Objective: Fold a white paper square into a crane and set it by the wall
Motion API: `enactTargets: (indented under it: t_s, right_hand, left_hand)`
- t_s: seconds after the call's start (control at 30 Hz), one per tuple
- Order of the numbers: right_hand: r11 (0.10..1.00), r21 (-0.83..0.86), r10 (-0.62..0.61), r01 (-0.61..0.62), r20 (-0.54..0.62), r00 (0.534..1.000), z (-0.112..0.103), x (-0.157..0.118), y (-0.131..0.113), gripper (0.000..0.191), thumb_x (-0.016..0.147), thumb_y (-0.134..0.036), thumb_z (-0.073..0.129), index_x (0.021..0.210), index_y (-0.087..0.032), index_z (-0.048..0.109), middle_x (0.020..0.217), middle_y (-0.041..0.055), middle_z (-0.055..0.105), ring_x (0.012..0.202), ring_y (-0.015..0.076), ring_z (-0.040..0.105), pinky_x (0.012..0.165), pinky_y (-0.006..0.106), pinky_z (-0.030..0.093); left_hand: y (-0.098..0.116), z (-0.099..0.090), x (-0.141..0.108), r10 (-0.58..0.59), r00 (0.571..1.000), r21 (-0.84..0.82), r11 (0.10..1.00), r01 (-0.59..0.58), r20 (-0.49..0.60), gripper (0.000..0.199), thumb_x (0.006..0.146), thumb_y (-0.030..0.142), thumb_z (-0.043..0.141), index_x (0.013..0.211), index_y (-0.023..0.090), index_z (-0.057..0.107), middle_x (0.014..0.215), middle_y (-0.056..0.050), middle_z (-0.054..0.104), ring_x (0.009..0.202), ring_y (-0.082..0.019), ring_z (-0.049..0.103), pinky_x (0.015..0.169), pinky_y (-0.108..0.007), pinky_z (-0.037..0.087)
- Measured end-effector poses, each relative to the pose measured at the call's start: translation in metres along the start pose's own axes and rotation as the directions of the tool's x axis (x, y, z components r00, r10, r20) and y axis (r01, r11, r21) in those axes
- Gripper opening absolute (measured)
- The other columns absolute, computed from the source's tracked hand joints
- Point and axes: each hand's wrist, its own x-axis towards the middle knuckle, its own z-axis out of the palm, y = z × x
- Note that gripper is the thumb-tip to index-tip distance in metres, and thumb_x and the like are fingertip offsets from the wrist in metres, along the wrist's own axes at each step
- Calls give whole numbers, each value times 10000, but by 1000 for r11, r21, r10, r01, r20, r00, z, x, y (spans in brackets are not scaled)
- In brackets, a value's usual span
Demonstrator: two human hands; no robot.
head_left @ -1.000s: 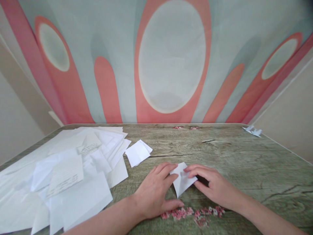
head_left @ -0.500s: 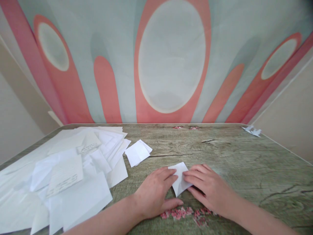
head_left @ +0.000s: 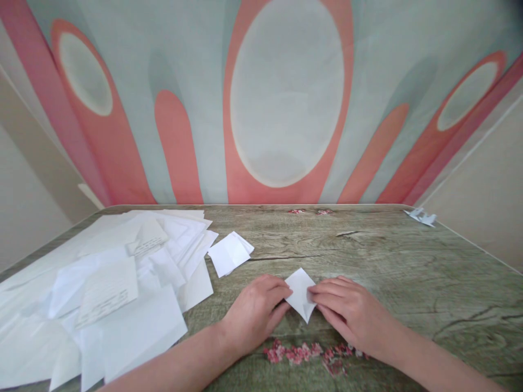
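A small white folded paper [head_left: 301,294] lies on the table in diamond form, one corner pointing toward me and a crease running to it. My left hand [head_left: 258,307] pinches its left corner between thumb and fingers. On the other side, my right hand [head_left: 347,310] grips the right corner, fingers on top and thumb below. The fingertips cover both side corners. Beyond my left hand rests a little stack of white paper squares [head_left: 229,255].
Loose white sheets [head_left: 134,332] are heaped over the left of the wood-patterned table [head_left: 388,256]. A folded white paper piece [head_left: 423,216] sits at the far right edge. Pink flower prints [head_left: 300,354] mark the near side. A patterned wall [head_left: 286,98] rises behind.
My left thumb has come up from the tabletop to the paper's left corner. The paper has turned slightly, and my left fingers have drawn back from its upper face.
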Motion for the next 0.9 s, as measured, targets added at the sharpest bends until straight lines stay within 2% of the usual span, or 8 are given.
enactTargets:
  t_s: [0.2, 0.43, 0.6, 0.7, 0.8, 0.9]
  right_hand:
    - [981, 185, 51, -60, 52, 997, -10, 2, 0, 223, 860, -156, 455, 913, -225, 660, 939, 28, 677, 860, 176, 604, 824, 347, 438]
    - [913, 343, 189, -219, 121, 975, -9, 6, -3, 195, 868, -205, 467, 752, -193, 623, 906, 34, 644, 841, 157, 586, 761, 284, 440]
    - [879, 396, 265, -268, 61, 962, 2, 9, 1, 248, 899, -258, 417, 733, -188, 587, 864, 29, 618, 787, 146, 571, 704, 267, 432]
    - [854, 429, 314, -293, 22, 949, 9, 12, 7, 256, 886, -279, 433, 681, -186, 553, 841, 32, 607, 766, 152, 569, 697, 272, 434]
    - [835, 450, 345, -316, 20, 938, 12, 15, 11, 258, 868, -290, 458, 648, -184, 541, 855, 40, 603, 770, 158, 568, 711, 283, 439]
    - [826, 452, 358, -336, 39, 933, 11, 17, 13, 264, 862, -282, 464, 633, -180, 547, 843, 39, 597, 754, 154, 565, 701, 284, 443]
  left_hand:
    - [0, -4, 2, -29, 999, -23, 999, 28, -17, 198, 888, 199, 439, 886, 192, 636, 873, -33, 641, 856, -160, 564, 813, -284, 443]
    - [1, -3, 3, -169, 985, -52, 984, 168, -18, 136, 858, 234, 493, 811, 196, 615, 791, -7, 626, 795, -159, 559, 731, -256, 430]
    - [1, 1, 4, -242, 969, -65, 969, 239, -41, 145, 855, 235, 475, 790, 192, 597, 763, -2, 620, 739, -153, 564, 667, -245, 426]
    - [-1, 4, 4, -282, 958, -79, 957, 278, -48, 109, 851, 230, 473, 875, 192, 572, 769, 0, 619, 725, -154, 571, 644, -249, 437]
    - [-1, 3, 3, -262, 962, -23, 965, 261, -73, 171, 847, 232, 484, 1005, 194, 536, 851, -17, 620, 795, -173, 574, 709, -287, 457]
    - [7, -1, 2, -114, 991, 129, 984, 123, -75, 284, 855, 229, 477, 1137, 217, 504, 1140, -57, 560, 1049, -217, 503, 906, -371, 396]
